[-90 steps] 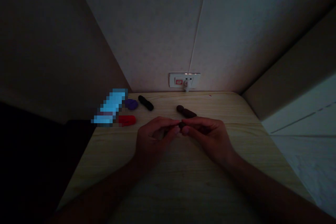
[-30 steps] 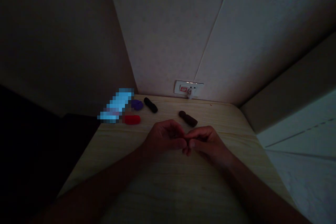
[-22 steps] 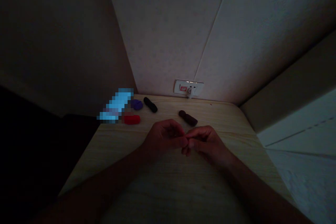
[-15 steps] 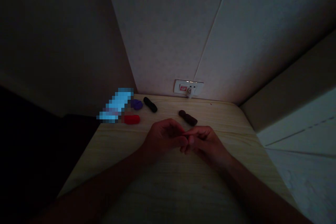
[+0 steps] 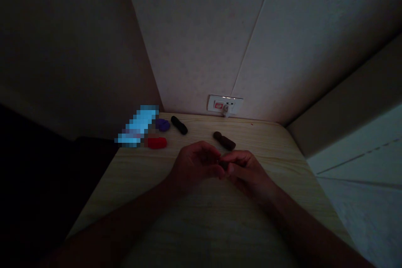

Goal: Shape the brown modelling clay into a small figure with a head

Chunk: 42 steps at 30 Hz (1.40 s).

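Note:
My left hand [image 5: 194, 166] and my right hand [image 5: 244, 171] meet fingertip to fingertip above the middle of a light wooden table [image 5: 201, 226]. Both hands are curled, pinching a small dark lump [image 5: 221, 164] between them; it is mostly hidden and the light is dim. Just beyond the fingers lies a dark brown roll [image 5: 224, 140]. Farther left on the table lie a black roll [image 5: 179, 124], a purple lump [image 5: 162, 124] and a red roll [image 5: 156, 143].
A white wall socket [image 5: 225, 104] with a plug sits at the table's far edge. A blurred light-blue object [image 5: 137, 126] lies at the back left. Walls close in at the back and right; the table's left edge drops into darkness.
Over three seconds the view shifted slightly. My hands stayed together, with the fingertips working the small dark lump a little. The rolls on the table did not move.

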Available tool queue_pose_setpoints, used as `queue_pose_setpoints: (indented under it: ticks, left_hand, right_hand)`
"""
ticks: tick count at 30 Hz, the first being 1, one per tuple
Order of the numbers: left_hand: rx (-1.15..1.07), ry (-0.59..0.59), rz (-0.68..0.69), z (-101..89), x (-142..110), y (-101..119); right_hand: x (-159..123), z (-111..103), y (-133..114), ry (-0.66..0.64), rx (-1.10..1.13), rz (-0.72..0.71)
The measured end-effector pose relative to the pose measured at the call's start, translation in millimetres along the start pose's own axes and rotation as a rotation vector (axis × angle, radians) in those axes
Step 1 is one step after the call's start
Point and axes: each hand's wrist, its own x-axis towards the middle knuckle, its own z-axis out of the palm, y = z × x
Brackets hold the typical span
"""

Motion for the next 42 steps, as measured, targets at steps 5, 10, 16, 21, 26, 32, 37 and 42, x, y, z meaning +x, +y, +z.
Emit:
queue_pose_setpoints:
  ticks: [5,10,16,21,26,32,37,42]
  left_hand:
    - [0.021,-0.063,-0.076,-3.6,1,0]
    - [0.109,0.075,0.034,-14.5,5,5]
    - [0.543,0.36,0.221,-31.6,22,9]
    - [0.608,0.385,0.224,-35.7,32,3]
    - [0.613,0.412,0.217,-34.9,38,-1]
    - [0.543,0.451,0.187,-30.5,42,1]
    - [0.422,0.338,0.106,-8.3,30,6]
    - [0.014,0.217,0.005,9.5,16,7]
  right_hand:
    - [-1,-1,-2,-0.079,-0.009,0.035]
    - [4,-9,-12,-0.057,-0.013,0.018]
    - [16,-43,-35,0.239,-0.525,-0.305]
    - [21,-56,-34,0.184,-1.153,-0.419]
    - [23,-50,-13,0.132,-1.364,-0.452]
    - [22,-43,-8,0.242,-1.379,-0.586]
    - [15,-19,-15,0.302,-1.296,-0.827]
    - [7,3,-5,0.185,-1.232,-0.933]
